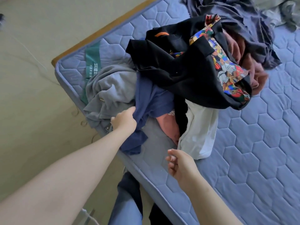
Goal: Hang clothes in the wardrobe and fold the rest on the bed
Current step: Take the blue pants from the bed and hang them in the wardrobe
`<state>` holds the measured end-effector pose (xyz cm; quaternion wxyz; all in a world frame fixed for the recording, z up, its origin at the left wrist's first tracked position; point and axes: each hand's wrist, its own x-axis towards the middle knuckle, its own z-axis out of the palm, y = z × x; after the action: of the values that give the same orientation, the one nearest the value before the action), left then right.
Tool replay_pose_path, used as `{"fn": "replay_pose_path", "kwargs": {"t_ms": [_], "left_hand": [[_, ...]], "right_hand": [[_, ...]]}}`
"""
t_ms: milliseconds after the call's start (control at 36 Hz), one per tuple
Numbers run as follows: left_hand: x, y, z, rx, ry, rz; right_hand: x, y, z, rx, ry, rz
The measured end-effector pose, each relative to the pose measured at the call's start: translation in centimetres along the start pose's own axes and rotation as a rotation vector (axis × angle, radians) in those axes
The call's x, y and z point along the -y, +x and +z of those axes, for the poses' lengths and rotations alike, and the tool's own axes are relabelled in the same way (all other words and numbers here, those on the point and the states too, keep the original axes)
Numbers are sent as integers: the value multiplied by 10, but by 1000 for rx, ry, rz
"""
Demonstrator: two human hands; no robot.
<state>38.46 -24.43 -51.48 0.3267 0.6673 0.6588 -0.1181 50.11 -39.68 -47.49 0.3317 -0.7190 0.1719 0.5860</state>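
1. Nearest, the left forearm (pixel 65 176) reaches in from the bottom left corner, above a beige floor (pixel 32 78).
2. At the left corner of the bed's blue quilted mattress (pixel 259 143), a grey garment (pixel 110 88) lies crumpled, partly covering a green label band (pixel 92 60).
3. The left hand (pixel 124 120) grips a navy garment (pixel 151 101), fingers curled into a fold of the cloth at the mattress edge, just beside the grey garment.
4. A pink garment (pixel 168 125) lies partly under the navy garment and touches the pieces to its right.
5. The right hand (pixel 180 164) hovers over the near edge of the mattress with its fingers loosely curled, holding nothing.
6. A white garment (pixel 199 135) lies near the right hand, its upper end tucked under the heap.
7. A black garment (pixel 186 75) with a bright cartoon-print lining sits on top of the pile.
8. A maroon garment (pixel 253 73) is bunched against the black garment's right side, under a dark purple cloth (pixel 243 21) that trails towards the far edge.
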Motion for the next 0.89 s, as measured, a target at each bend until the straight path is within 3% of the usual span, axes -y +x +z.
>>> {"fn": "replay_pose_path", "kwargs": {"t_ms": [111,222,417,695,889], "left_hand": [[2,-27,10,83,-302,98],[-3,-62,13,119,-415,217],[-24,-122,3,129,-627,206],[-52,-209,-4,348,-506,401],[-70,-266,8,523,-272,519]], "right_hand": [[-5,-13,-10,27,-33,10],[-4,-30,-21,67,-47,-9],[-5,-64,-52,124,-32,-74],[-20,-106,-110,159,-64,-197],[-15,-123,-132,333,31,-244]]}}
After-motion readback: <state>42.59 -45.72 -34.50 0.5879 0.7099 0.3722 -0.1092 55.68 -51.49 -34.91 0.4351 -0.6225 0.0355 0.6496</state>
